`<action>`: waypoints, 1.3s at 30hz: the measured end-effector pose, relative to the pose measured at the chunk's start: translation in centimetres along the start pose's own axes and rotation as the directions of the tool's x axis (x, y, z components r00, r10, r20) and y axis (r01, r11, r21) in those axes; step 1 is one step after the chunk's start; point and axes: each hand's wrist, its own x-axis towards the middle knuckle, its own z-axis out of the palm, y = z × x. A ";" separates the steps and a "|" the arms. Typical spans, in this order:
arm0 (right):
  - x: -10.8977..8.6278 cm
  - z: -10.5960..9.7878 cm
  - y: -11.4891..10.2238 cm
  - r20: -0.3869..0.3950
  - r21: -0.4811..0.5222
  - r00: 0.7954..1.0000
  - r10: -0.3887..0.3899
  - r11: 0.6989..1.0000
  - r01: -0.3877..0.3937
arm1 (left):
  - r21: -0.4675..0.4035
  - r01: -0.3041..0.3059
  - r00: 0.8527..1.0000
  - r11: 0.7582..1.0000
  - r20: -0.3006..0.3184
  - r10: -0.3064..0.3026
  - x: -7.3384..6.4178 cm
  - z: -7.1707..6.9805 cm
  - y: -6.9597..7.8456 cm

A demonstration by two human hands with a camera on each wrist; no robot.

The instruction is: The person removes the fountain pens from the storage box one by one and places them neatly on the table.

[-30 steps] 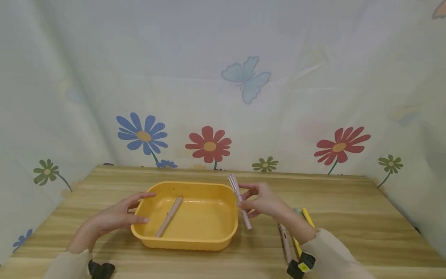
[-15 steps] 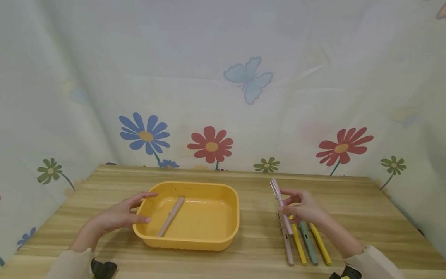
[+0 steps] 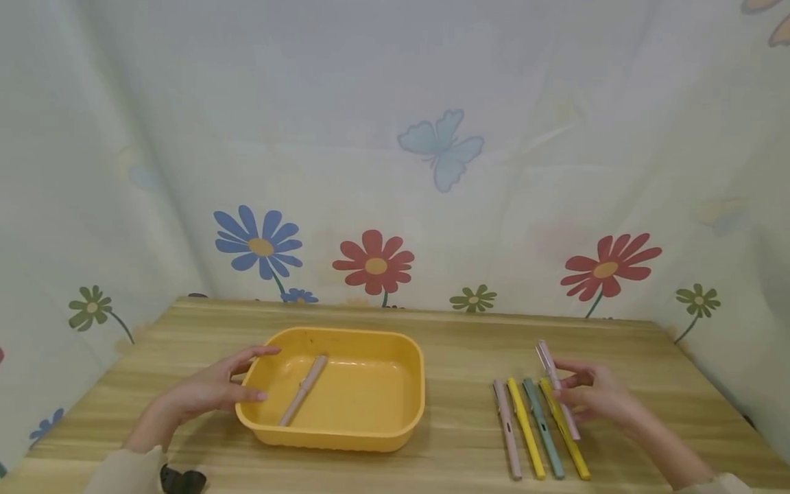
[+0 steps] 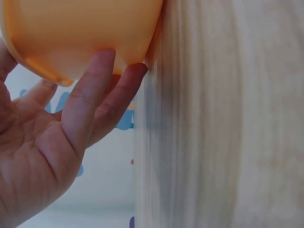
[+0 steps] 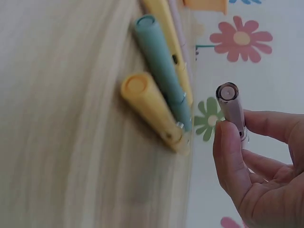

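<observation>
With thumb and fingers, my right hand (image 3: 597,396) pinches a pale pink pen (image 3: 558,391), which slants over the right-hand end of a row of pens in the head view. In the right wrist view the held pen (image 5: 232,107) points its round end at the camera. My left hand (image 3: 212,387) grips the left side of a yellow plastic basin (image 3: 345,439), thumb and forefinger over the rim. Its other fingers lie against the outer wall (image 4: 71,38) in the left wrist view. Inside the basin, another pink pen (image 3: 304,391) lies slanted.
Right of the basin, a pink pen (image 3: 507,429), a yellow pen (image 3: 526,429), a green pen (image 3: 544,429) and a second yellow pen (image 3: 566,432) lie side by side on the wooden table (image 3: 457,412). A flowered curtain (image 3: 345,171) hangs behind the table's far edge.
My right hand has carried the pink pen from beside the basin's right rim rightward, past the row of pens, and lower in view. My left hand stays at the basin.
</observation>
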 end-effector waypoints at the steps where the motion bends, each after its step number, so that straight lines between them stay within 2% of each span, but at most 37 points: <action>1: -0.1 -0.3 0.3 0.003 -0.007 1.000 0.002 1.000 -0.002 | 0.000 -0.002 1.000 1.000 0.001 0.002 0.0 0.0 0.0; 7: -0.7 -1.7 2.0 0.027 -0.040 1.000 -0.004 0.999 0.005 | -0.030 -0.010 0.999 0.999 0.034 0.011 0.1 -0.1 0.0; 10: -0.9 -2.0 2.6 0.032 -0.055 0.999 0.011 0.998 -0.010 | -0.025 -0.009 0.999 1.000 0.030 0.010 0.1 -0.1 0.1; 18: -1.3 -1.9 3.6 0.052 -0.101 0.995 0.079 0.992 -0.074 | -0.012 -0.008 1.000 1.000 0.023 0.008 0.0 -0.1 0.1; 23: -1.4 -1.7 3.8 0.052 -0.113 0.994 0.093 0.990 -0.087 | -0.018 0.000 1.000 1.000 0.024 0.001 0.0 0.0 0.2; 26: -1.3 -1.5 3.7 0.037 -0.136 0.993 0.111 0.985 -0.105 | -0.017 0.010 1.000 1.000 0.017 -0.010 0.0 0.0 0.2; 33: -1.0 -1.2 3.5 -0.030 -0.201 0.984 0.174 0.963 -0.177 | -0.017 -0.009 1.000 1.000 0.025 0.009 0.0 -0.1 0.1; 39: -1.0 -1.1 3.3 -0.043 -0.239 0.979 0.200 0.949 -0.204 | -0.012 0.001 1.000 1.000 0.019 -0.001 0.0 -0.1 0.2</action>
